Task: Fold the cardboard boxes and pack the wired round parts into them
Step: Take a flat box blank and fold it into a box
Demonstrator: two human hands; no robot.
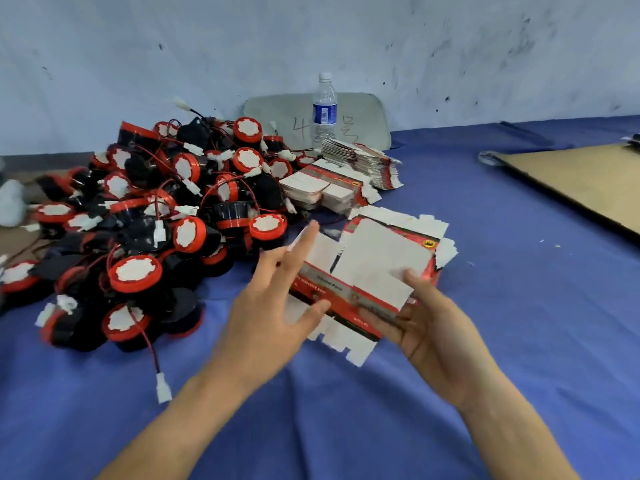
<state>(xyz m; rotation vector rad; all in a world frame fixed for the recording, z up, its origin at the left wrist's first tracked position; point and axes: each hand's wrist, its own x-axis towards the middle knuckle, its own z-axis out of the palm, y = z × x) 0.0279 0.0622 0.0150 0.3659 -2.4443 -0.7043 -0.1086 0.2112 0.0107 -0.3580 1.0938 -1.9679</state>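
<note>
A flat, unfolded red-and-white cardboard box (374, 268) is held above the blue cloth in the middle. My right hand (426, 323) grips its near right edge, thumb on top and fingers underneath. My left hand (273, 306) is at the box's left side with fingers spread and straight, thumb touching the lower left edge. A big heap of round red-and-black parts (156, 216) with red wires and white plugs lies to the left. Stacks of flat boxes (346, 174) lie behind the held one.
A clear water bottle (324, 112) stands at the back against a grey panel (360, 116) leaning on the wall. A brown cardboard sheet (585, 181) lies at the right. A loose white plug (163, 389) on a red wire lies near my left forearm.
</note>
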